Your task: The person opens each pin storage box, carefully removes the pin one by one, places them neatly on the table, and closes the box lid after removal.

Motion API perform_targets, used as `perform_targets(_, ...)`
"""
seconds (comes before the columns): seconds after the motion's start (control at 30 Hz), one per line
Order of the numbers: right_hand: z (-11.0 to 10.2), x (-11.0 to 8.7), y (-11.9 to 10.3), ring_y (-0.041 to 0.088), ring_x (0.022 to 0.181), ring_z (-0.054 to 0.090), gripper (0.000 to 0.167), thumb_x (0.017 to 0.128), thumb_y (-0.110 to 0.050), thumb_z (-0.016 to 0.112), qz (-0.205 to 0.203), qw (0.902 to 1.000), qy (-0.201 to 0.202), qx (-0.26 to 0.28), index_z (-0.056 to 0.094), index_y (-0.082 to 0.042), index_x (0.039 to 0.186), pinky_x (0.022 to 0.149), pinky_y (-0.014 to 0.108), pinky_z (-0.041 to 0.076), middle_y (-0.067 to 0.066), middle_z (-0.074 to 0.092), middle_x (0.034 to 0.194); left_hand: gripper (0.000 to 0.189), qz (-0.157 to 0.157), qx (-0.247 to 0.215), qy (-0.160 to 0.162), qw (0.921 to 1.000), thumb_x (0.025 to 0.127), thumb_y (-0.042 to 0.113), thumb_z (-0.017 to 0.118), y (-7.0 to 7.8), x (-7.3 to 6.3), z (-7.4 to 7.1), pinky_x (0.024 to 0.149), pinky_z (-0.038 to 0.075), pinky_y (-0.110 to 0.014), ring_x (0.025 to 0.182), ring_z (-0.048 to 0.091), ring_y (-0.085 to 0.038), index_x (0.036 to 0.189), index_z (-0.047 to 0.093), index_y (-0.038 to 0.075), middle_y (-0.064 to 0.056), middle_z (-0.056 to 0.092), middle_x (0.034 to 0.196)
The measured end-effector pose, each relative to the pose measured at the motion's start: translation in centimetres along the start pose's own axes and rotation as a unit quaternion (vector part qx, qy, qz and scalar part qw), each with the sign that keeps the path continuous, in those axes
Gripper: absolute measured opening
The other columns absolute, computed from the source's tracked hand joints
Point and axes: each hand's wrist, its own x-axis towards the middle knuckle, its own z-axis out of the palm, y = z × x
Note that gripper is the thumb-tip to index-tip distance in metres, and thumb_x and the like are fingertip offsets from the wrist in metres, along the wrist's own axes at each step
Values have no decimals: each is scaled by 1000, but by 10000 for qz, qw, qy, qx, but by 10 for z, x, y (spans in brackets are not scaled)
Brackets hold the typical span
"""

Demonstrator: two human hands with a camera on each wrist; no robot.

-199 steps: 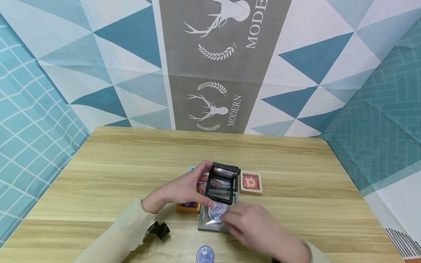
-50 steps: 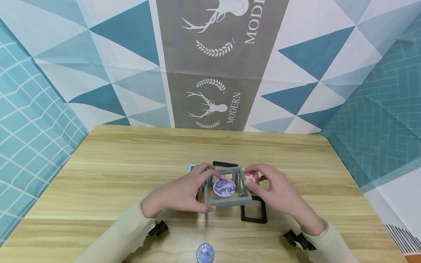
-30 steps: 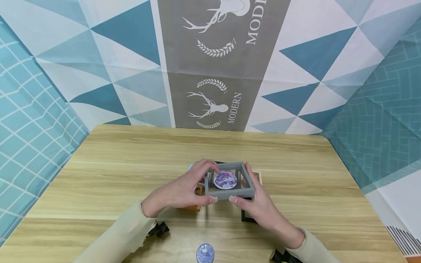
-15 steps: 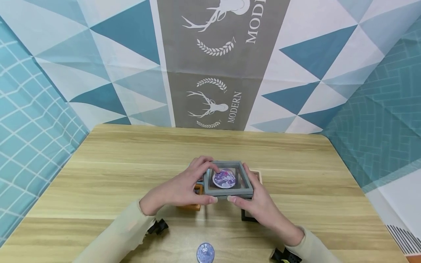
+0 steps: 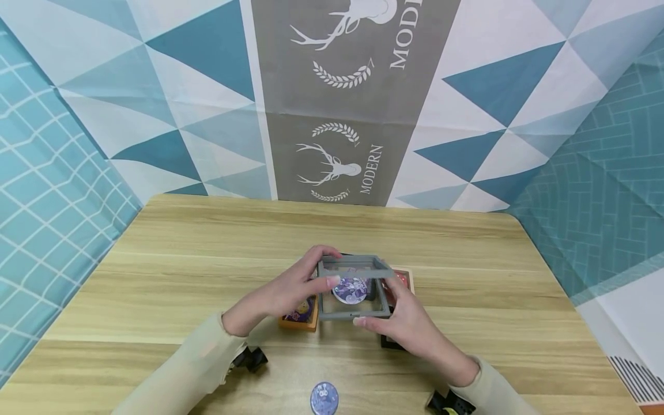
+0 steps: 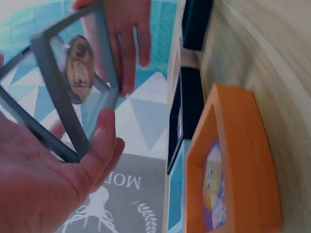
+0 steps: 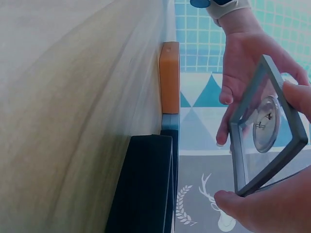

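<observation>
A grey hinged display frame [image 5: 332,316] with clear film is held above the table, its two halves swung apart into a V. On the lower half's film lies a round purple pin badge [image 5: 350,291]; its metal back with the pin [image 7: 267,124] shows in the right wrist view. My left hand [image 5: 290,291] pinches the raised upper half, thumb on the front edge and fingers at the back. My right hand [image 5: 412,325] grips the lower half at the right, thumb at the front edge. Frames behind are partly hidden.
An orange frame [image 5: 298,326] with a badge stands left of the hands, a blue frame [image 6: 176,204] beyond it. To the right are a pale wooden frame [image 5: 410,276] with a red badge and a black frame [image 5: 391,342]. A loose purple badge [image 5: 324,399] lies near the front.
Earlier the hands worked at a black frame; then they lifted the grey frame off the table. In the last half second my left thumb moved up, and the frame's upper half swung open.
</observation>
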Motion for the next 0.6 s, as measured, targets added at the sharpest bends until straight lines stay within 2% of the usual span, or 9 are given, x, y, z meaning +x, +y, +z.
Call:
perform_targets(0.07,0,1,1,33,129,50,102,76,-27,89,49,10000,-71,-33,28,-15,157,103,53,43,14,39,151,56,-187,-547,34,9983,103,42,46,1,1,-1,98,47,-48,116,53,-30,145,33,6,-17,45,135)
perform_targets(0.13,0,1,1,34,129,50,108,75,-28,89,178,9997,-127,-131,22,-13,158,103,47,45,15,35,154,56,-446,-1107,30,9928,104,43,42,1,2,-2,97,48,-53,113,57,-34,144,32,5,-21,49,131)
perform_targets(0.2,0,1,2,36,129,49,114,75,-30,90,271,9990,-199,-281,15,-9,159,102,41,45,17,30,157,57,-698,-1455,49,9869,104,47,39,1,2,-3,97,48,-56,113,60,-37,143,33,6,-23,51,131)
perform_targets(0.3,0,1,2,36,127,51,119,74,-33,90,319,9975,-320,-544,11,-7,159,101,37,45,18,29,157,58,-868,-1610,67,9831,103,50,34,1,1,-4,94,50,-54,115,56,-38,141,36,7,-23,51,131)
perform_targets(0.4,0,2,1,34,129,49,122,73,-35,90,316,9956,-454,-751,9,-7,159,102,43,43,17,26,159,59,-848,-1722,18,9814,104,50,31,0,1,-4,90,51,-53,117,50,-40,139,39,4,-23,47,131)
perform_targets(0.5,-3,1,-2,34,136,41,125,71,-38,91,425,9923,-512,-1042,9,-8,160,108,52,36,13,20,162,63,-820,-1911,-40,9781,104,51,28,0,2,-4,88,53,-55,117,50,-43,141,42,1,-24,47,132)
perform_targets(0.6,-9,-1,-6,35,141,32,118,72,-41,89,457,9874,-397,-1463,15,-12,160,109,58,32,7,19,163,68,-819,-2059,-78,9751,104,52,27,1,3,-4,90,52,-56,116,53,-41,143,43,-1,-26,47,133)
